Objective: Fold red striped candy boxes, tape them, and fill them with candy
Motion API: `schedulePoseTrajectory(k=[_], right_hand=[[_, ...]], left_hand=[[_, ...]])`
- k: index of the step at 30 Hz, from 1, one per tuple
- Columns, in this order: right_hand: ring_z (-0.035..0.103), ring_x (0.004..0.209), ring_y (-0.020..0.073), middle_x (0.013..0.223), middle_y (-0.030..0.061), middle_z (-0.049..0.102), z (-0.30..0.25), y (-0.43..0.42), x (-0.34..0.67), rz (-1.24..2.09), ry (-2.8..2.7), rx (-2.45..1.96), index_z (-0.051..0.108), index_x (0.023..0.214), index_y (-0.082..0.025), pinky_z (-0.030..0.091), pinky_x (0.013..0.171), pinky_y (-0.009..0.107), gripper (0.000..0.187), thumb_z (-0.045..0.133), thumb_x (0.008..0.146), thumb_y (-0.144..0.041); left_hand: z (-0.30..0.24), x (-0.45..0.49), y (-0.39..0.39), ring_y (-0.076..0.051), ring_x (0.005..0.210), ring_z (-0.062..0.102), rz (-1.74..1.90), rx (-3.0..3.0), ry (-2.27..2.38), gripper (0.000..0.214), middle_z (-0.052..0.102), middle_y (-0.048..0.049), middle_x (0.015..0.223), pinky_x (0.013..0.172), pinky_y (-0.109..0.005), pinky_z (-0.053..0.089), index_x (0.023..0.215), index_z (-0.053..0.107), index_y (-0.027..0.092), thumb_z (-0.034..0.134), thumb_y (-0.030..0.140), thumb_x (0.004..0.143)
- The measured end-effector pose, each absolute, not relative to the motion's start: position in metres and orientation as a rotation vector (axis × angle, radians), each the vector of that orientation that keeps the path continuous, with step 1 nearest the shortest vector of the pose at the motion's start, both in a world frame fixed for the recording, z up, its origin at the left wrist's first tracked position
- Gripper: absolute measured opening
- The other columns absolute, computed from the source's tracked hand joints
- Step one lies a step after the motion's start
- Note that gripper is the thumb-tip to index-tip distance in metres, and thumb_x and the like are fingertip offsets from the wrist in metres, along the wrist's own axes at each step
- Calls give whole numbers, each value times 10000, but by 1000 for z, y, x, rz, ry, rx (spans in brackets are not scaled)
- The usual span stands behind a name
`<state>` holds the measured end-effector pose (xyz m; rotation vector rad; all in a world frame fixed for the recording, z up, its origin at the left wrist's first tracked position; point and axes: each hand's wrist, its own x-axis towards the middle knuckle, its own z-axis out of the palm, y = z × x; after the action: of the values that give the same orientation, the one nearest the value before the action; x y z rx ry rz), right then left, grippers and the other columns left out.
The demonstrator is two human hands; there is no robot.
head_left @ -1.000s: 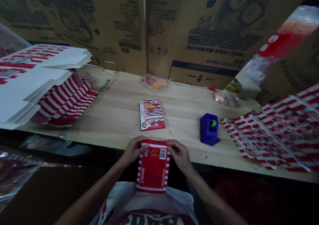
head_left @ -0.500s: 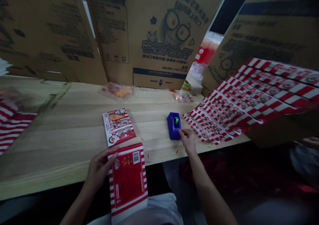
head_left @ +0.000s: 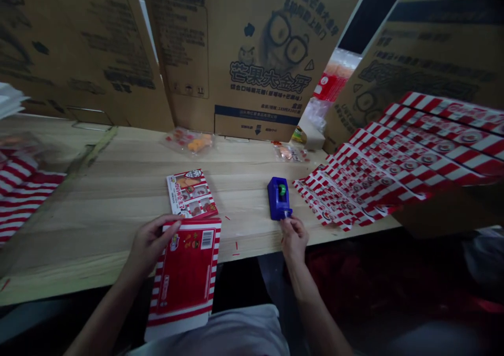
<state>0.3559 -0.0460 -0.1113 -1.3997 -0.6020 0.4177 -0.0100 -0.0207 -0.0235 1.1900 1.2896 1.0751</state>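
My left hand [head_left: 151,240] grips the upper left edge of a red box [head_left: 187,272] with striped borders and a barcode. The box hangs over the table's front edge, its lower end against my lap. Just beyond it, a flat printed box [head_left: 191,193] with food pictures lies on the table. At the front end of a blue tape dispenser [head_left: 279,198] with a green core, my right hand [head_left: 293,235] pinches what looks like a short end of clear tape.
Striped red-and-white printed boxes [head_left: 378,161] overlap in rows at the right. Tall cardboard cartons [head_left: 260,56] stand along the back. Small clear bags of candy [head_left: 191,140] lie before them. Striped packaging [head_left: 27,193] sits at the far left.
My right hand has moved from the dispenser's right side to its front end, with the fingers pinched there. The red box has tilted and shifted left in my left hand.
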Motion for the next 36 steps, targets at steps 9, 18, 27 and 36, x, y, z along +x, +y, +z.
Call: schedulePoseTrajectory(k=[9,18,27,36], right_hand=[[533,627,153,673,-5,513,-94,-58,339,706,-711,-1418,550,669,-199,532,702,371,292,684,685,-458],[518,643,132,651,-3,563,-13,-28,238,1231,-2056,-1006,559,579,-179,410,646,258,333,651,805,-406],[496,525,102,588,-15,599,-29,-17,220,1214,-2052,-1250,616,634,-161,326,508,215,306,741,721,-428],[588,649,141,744,10,665,-27,-11,198,2416,-1384,-636,705,818,-136,462,709,278,586,853,451,-568]], left_hand=[[-4,4,2,-163,547,588,747,1240,1049,318,673,-31,645,515,-235,440,731,723,145,780,435,611],[-20,20,7,-142,581,527,578,1570,863,213,641,-9,622,565,-229,391,707,734,157,704,366,682],[-3,8,-1,-122,556,468,619,1615,891,204,602,9,570,558,-221,359,700,723,165,682,364,708],[28,-6,-11,-173,675,599,587,1565,717,233,708,-62,753,654,-262,454,817,764,175,709,383,728]])
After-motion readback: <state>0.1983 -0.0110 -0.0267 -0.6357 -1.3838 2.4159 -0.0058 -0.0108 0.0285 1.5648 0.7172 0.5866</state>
